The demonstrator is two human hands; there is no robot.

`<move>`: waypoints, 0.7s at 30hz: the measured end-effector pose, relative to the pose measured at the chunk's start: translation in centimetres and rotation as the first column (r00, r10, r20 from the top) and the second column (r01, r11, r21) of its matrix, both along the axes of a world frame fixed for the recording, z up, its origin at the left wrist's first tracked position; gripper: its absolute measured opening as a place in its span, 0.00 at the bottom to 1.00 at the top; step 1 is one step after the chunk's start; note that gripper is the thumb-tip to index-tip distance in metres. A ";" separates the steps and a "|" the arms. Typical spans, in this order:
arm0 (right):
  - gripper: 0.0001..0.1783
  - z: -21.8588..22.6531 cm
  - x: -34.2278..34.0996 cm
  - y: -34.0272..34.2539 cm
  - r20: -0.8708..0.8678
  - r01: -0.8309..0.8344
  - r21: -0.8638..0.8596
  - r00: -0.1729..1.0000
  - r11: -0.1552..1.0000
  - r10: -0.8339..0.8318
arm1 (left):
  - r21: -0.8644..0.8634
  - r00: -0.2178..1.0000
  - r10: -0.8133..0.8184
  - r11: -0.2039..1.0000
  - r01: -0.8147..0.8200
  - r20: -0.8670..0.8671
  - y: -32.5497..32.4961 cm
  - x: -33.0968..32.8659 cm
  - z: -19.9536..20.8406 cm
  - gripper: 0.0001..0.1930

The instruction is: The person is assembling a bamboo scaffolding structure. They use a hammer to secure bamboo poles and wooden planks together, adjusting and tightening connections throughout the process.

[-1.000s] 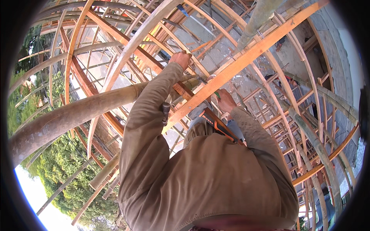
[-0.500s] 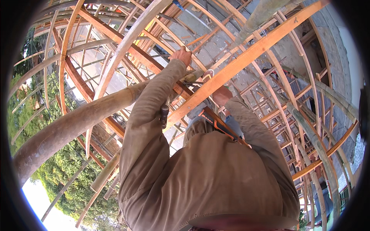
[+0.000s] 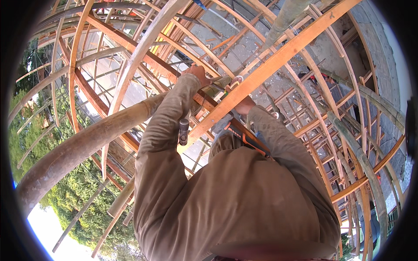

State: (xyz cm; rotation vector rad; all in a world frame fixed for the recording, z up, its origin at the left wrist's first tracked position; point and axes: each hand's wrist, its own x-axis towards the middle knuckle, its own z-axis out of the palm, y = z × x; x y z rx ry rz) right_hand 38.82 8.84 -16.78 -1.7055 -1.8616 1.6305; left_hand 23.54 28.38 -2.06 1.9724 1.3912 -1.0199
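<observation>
My left hand (image 3: pixel 197 73) is at the far end of a thick bamboo pole (image 3: pixel 109 126), beside a reddish wooden beam (image 3: pixel 163 65). Its fingers are curled, and whatever they grip is hidden. Across the pole's end runs a light orange plank (image 3: pixel 270 71), slanting up to the right. My right hand (image 3: pixel 244 105) is just below that plank, which hides its fingers. A small green tip shows near it, too small to name. Under my left forearm hangs a metal hammer head (image 3: pixel 183 128). An orange and black tool (image 3: pixel 246 139) lies against my waist.
Curved bamboo poles (image 3: pixel 359 152) and thin wooden strips form a lattice all around, with a rough grey floor (image 3: pixel 217 26) far below. Leafy trees (image 3: pixel 82 195) stand at lower left. A grey roof surface (image 3: pixel 385 78) lies at right. Part of another person (image 3: pixel 375 228) shows at lower right.
My left hand has come down and slightly left, closer to the bamboo pole's end. My right hand has moved up and left toward the plank. The hammer head shows more fully.
</observation>
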 end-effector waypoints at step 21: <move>0.29 2.9 5.4 -2.8 0.009 0.192 -0.164 0.981 0.968 -0.193 | -0.716 0.763 0.572 0.664 -0.216 0.301 -3.2 -8.2 -2.0 0.09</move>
